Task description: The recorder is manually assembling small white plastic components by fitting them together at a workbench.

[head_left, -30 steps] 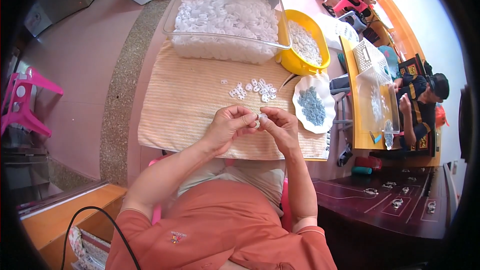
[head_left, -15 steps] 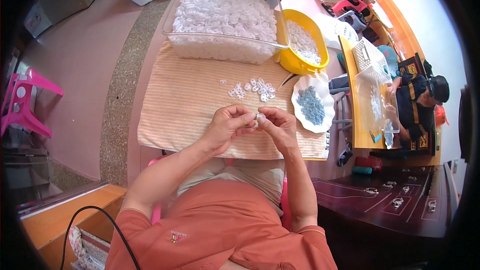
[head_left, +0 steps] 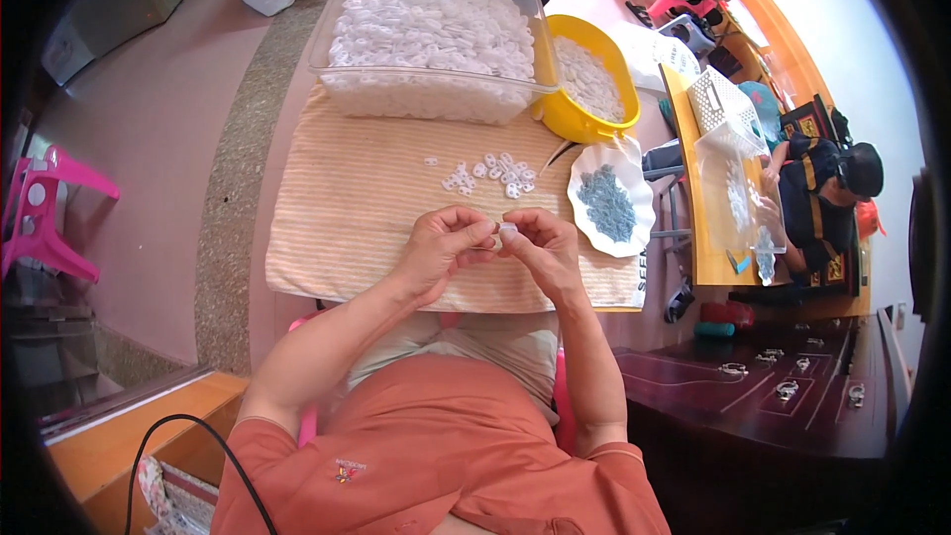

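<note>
Close together over the towel-covered table (head_left: 337, 228), my two hands meet fingertip to fingertip. In a pinch of thumb and finger, my right hand (head_left: 545, 248) grips a small white plastic piece (head_left: 508, 227). My left hand (head_left: 446, 250) is also closed in a pinch right against it; what lies in its fingertips is too small and hidden to make out. Beyond the hands lie several loose white pieces (head_left: 512, 173) with holes in them. To the right, a white wavy-edged dish (head_left: 641, 210) holds a heap of small grey-blue translucent parts (head_left: 606, 204).
A clear bin (head_left: 436, 71) full of white pieces stands at the table's far side, beside a yellow basket (head_left: 584, 127) holding more. Dark tweezers (head_left: 560, 153) lie near the dish. A co-worker (head_left: 827, 178) sits at another table on the right. A pink stool (head_left: 59, 208) is at left.
The whole view has shifted slightly, so the table and its contents sit a little further left. Both hands keep their pinch at the white piece, with only slight finger movement.
</note>
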Available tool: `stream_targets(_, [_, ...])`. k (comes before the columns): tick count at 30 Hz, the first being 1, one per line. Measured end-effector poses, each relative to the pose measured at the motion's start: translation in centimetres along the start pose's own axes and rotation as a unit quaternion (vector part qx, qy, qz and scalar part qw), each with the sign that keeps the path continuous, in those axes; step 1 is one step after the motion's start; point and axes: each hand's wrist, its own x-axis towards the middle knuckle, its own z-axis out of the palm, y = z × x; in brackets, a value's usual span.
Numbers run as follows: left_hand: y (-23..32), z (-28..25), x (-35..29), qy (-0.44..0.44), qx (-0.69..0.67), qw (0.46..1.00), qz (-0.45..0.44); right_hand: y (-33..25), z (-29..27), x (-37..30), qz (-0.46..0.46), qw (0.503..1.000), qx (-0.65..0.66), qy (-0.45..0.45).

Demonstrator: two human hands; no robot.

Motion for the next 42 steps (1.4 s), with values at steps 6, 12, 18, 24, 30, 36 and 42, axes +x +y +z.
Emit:
stream_targets(6, [0.0, 0.0, 0.1, 0.014, 0.004, 1.0, 0.001, -0.3, -0.8, 0.2, -0.033, 0.999, -0.012, 0.0])
stream_targets(12, [0.1, 0.1, 0.0, 0.017, 0.009, 1.0, -0.005, -1.7, -1.7, 0.6, -0.043, 0.998, -0.049, 0.009])
stream_targets(18, [0.0, 0.1, 0.1, 0.005, -0.002, 1.0, -0.002, -1.8, -2.8, 0.8, -0.06, 0.995, -0.08, 0.023])
stream_targets(24, [0.0, 0.3, -0.1, 0.006, 0.004, 1.0, -0.004, -1.3, -3.3, 0.7, -0.061, 0.994, -0.089, 0.026])
stream_targets(30, [-0.1, 0.2, -0.2, 0.01, 0.004, 1.0, -0.004, -0.9, -3.2, 0.7, -0.06, 0.993, -0.099, 0.035])
stream_targets(36, [-0.2, 0.4, 0.1, 0.008, 0.012, 1.0, -0.007, -1.1, -3.5, 0.3, -0.063, 0.991, -0.111, 0.043])
stream_targets(42, [0.0, 0.4, 0.1, 0.017, 0.03, 0.999, -0.007, -0.5, -3.6, 0.1, -0.066, 0.991, -0.102, 0.051])
